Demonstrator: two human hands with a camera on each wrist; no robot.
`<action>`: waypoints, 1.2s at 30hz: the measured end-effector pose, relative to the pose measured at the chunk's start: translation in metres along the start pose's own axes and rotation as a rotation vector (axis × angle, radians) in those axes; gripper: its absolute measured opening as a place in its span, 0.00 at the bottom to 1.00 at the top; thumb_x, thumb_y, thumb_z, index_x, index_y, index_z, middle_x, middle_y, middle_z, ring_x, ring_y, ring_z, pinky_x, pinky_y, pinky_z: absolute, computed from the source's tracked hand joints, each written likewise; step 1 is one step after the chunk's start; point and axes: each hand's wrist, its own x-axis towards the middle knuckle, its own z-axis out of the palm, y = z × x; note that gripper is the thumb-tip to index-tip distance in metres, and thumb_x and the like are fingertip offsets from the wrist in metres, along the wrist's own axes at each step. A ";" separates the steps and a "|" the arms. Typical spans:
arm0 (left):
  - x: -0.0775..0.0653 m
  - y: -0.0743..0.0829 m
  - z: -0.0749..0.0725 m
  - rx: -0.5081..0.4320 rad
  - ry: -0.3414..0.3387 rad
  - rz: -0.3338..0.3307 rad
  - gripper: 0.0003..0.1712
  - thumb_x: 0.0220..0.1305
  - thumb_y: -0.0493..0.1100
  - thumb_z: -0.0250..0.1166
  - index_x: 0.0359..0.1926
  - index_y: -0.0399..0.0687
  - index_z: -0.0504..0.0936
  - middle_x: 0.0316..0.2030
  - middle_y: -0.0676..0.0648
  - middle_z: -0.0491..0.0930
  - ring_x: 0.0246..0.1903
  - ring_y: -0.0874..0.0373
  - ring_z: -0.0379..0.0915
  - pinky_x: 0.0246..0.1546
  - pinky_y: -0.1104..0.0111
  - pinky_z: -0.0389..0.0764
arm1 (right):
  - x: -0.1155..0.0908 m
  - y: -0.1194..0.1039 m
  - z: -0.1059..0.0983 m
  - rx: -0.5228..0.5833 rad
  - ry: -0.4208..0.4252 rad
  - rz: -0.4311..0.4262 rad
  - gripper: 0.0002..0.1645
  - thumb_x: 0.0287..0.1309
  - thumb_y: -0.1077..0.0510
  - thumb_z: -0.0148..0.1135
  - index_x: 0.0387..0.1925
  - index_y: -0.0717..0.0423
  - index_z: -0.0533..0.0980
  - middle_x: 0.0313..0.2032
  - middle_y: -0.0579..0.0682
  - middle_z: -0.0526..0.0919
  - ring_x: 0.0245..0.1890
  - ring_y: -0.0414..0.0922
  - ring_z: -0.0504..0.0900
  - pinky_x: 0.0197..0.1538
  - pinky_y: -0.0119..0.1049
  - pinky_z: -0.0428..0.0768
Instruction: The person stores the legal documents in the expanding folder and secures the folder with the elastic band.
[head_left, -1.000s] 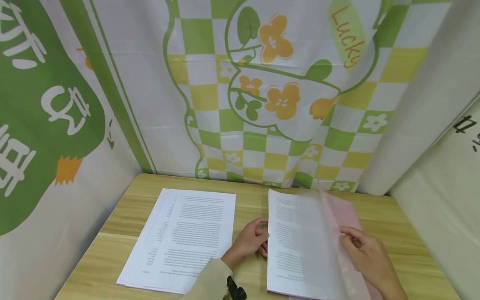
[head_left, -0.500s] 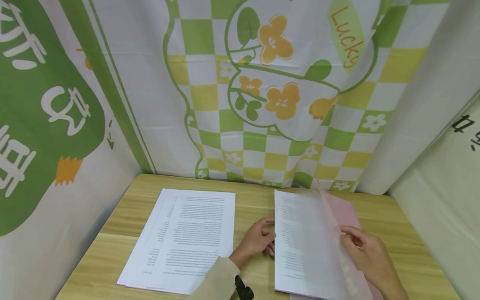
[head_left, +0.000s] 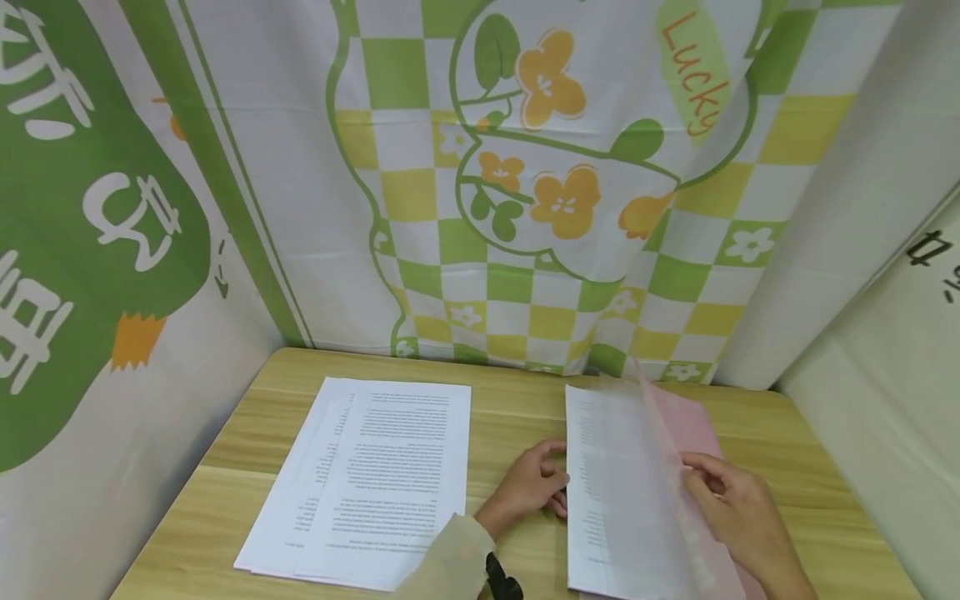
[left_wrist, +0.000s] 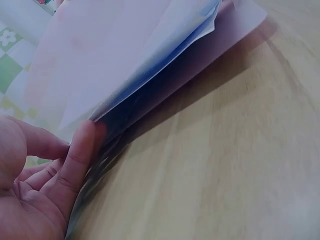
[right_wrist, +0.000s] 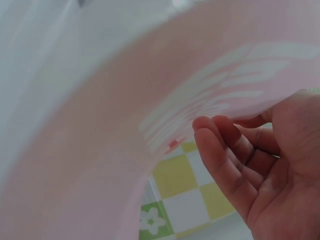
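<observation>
A stack of printed sheets (head_left: 588, 500) lies partly inside a pink folder (head_left: 693, 421), under its translucent cover. My left hand (head_left: 528, 483) pinches the stack's left edge, thumb and fingers right at the margin. The left wrist view shows the sheets' edge (left_wrist: 150, 75) above the folder's lower layer, raised off the table at a slant. With curled fingers my right hand (head_left: 738, 508) holds the raised cover by its right side. That cover (right_wrist: 90, 130) bows in a wide curve in the right wrist view, with white printed bars near the fingertips.
Another pile of printed sheets (head_left: 382, 475) lies on the left of the wooden table (head_left: 240, 433), slightly fanned. Patterned cloth (head_left: 480, 283) hangs right behind the table's far edge, with cloth at both sides as well. My left sleeve overlaps that pile's lower corner.
My left hand and the stack have moved to the right, so more of the sheets lie under the folder's cover. The right hand has kept its place on the cover.
</observation>
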 end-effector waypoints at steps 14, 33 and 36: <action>0.004 -0.002 0.012 -0.070 0.034 -0.032 0.28 0.66 0.25 0.63 0.66 0.40 0.73 0.29 0.45 0.84 0.19 0.55 0.81 0.24 0.60 0.86 | 0.001 0.003 0.001 -0.027 0.020 -0.016 0.15 0.70 0.58 0.62 0.51 0.62 0.85 0.28 0.43 0.80 0.17 0.36 0.74 0.22 0.31 0.72; 0.005 0.001 0.025 -0.149 -0.024 -0.046 0.30 0.63 0.20 0.61 0.65 0.37 0.70 0.28 0.44 0.81 0.21 0.53 0.81 0.26 0.58 0.87 | 0.002 -0.002 -0.001 0.034 0.018 -0.007 0.16 0.71 0.57 0.62 0.52 0.63 0.84 0.27 0.45 0.79 0.15 0.38 0.74 0.19 0.34 0.72; 0.003 0.004 0.026 -0.158 -0.040 -0.067 0.32 0.63 0.18 0.60 0.67 0.36 0.69 0.30 0.43 0.82 0.23 0.50 0.83 0.28 0.57 0.87 | 0.002 -0.001 -0.001 0.037 0.016 -0.004 0.15 0.71 0.57 0.62 0.52 0.63 0.84 0.27 0.45 0.79 0.15 0.38 0.73 0.18 0.34 0.72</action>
